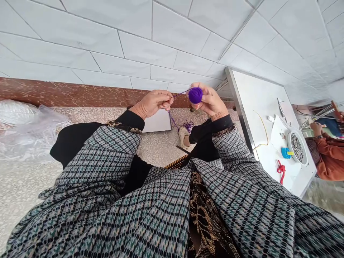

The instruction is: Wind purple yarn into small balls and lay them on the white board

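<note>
Holds a purple yarn ball (195, 95) in the right hand (212, 102), out in front of the body and above the speckled floor (153, 150), gripped between thumb and part-curled fingers. Pinches a purple strand (180, 94) in the left hand (153, 103), between fingers brought nearly together, and stretches it fairly straight across to the ball. Seems to trail on below the pinch, though hard to trace there, past the edge of a white panel (158, 120) towards loose purple yarn (188, 125) just beside a light shoe (183, 138). Could snag on that edge or under the shoe if tugged, or tighten into a knot if pulled through crossed loops. Could slip from the right hand and unwind across the floor, given too light a grip or a sudden jerk. Lies well apart from the red cord (281, 171) on the tabletop (249, 82).
</note>
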A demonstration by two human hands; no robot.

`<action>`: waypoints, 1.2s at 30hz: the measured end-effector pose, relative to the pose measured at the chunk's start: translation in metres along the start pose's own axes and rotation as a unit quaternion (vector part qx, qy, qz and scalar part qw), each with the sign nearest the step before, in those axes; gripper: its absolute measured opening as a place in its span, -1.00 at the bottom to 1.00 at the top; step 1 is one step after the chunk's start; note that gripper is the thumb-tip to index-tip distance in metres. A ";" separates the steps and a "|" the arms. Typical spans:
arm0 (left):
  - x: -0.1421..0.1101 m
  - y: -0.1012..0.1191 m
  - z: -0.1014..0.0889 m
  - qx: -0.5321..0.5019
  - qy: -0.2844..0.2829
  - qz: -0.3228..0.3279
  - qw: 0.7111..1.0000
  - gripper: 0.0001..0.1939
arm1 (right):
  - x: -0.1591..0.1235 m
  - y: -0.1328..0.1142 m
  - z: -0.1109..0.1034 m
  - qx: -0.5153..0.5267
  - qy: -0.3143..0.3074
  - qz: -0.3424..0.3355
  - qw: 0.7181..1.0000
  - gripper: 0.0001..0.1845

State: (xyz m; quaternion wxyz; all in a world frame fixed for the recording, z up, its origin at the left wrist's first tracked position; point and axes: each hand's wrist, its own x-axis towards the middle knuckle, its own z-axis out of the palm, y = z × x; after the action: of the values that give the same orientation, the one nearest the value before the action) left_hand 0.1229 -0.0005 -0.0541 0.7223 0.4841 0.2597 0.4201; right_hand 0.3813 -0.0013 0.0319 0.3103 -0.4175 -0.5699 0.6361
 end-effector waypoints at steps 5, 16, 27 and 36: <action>0.000 0.001 -0.001 -0.004 0.079 -0.010 0.997 -0.84 | 0.000 0.009 -0.016 0.065 0.041 -0.091 0.993 -0.09; -0.002 0.003 -0.001 0.190 0.012 -0.054 0.980 -0.90 | 0.014 -0.028 -0.020 0.070 0.246 -0.175 0.951 -0.31; -0.009 0.014 -0.018 0.132 -0.085 0.013 0.987 -0.73 | 0.042 0.047 0.003 -0.354 -0.042 0.016 0.934 -0.64; -0.003 0.006 -0.023 0.130 0.046 -0.020 0.990 -0.77 | 0.018 0.027 0.007 0.049 -0.066 -0.115 0.990 -0.19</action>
State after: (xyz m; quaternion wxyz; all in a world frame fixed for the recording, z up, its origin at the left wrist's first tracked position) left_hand 0.1011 0.0096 -0.0579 0.6489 0.5486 0.3543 0.3904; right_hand 0.3692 0.0065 0.0025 0.3634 -0.2904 -0.6015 0.6495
